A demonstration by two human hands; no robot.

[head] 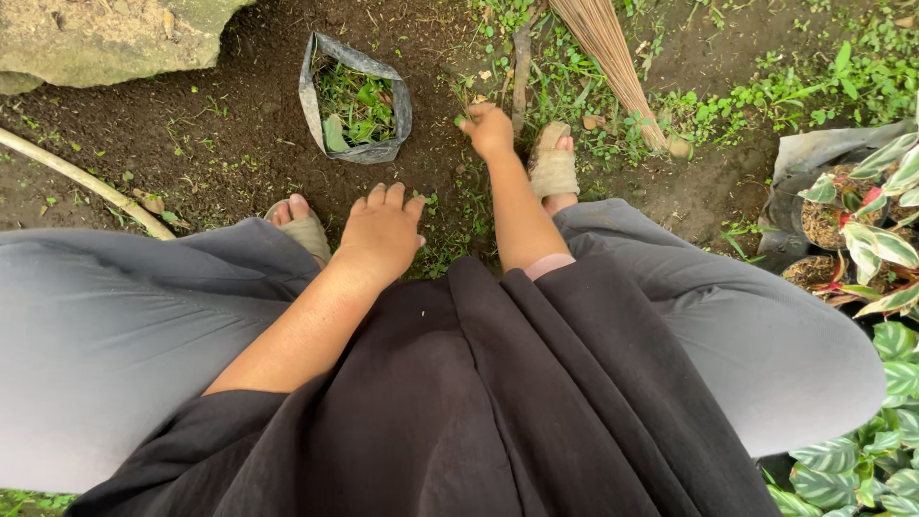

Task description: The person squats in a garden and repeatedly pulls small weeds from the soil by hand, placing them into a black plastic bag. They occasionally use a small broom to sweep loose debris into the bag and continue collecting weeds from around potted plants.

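The head camera is looking steeply down from above the person's lap, close to the dark skirt (pixel 459 402). It is facing the soil ahead; beyond the skirt, a grey bag (pixel 356 96) is showing.

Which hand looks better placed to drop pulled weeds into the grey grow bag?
Probably the right hand: it is closed on small green weeds at the soil, just right of the grey grow bag that already holds greens. The left hand is open, holds nothing and hangs nearer the knees.
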